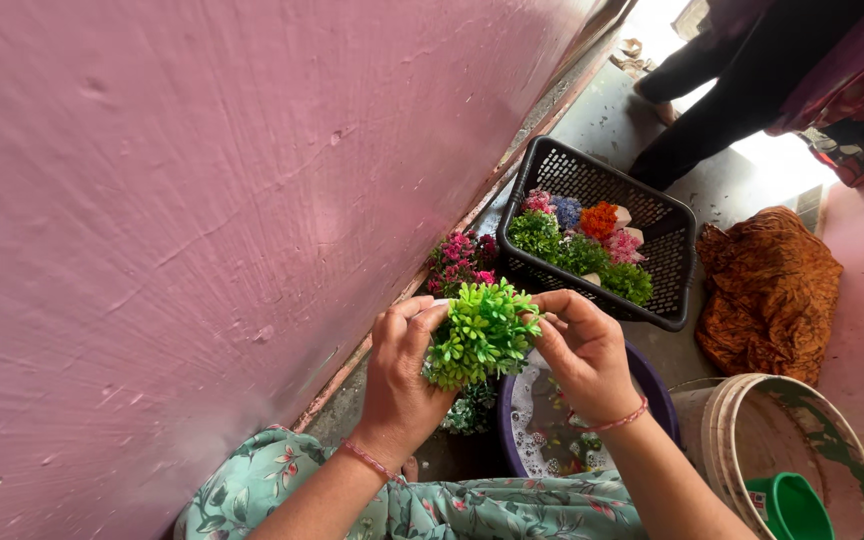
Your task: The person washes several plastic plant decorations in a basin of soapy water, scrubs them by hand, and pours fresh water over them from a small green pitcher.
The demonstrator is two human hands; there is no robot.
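Hands, left and right, grip the green plastic plant over the soapy basin; holding it by the base would likely spare its leaves.

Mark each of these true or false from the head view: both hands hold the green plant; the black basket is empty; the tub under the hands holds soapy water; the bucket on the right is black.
1. Both hands, left hand and right hand, hold the green plant. True.
2. The black basket is empty. False: it holds coloured artificial plants.
3. The tub holds soapy water. True.
4. The bucket is black. False: it is whitish, with a green cup inside.
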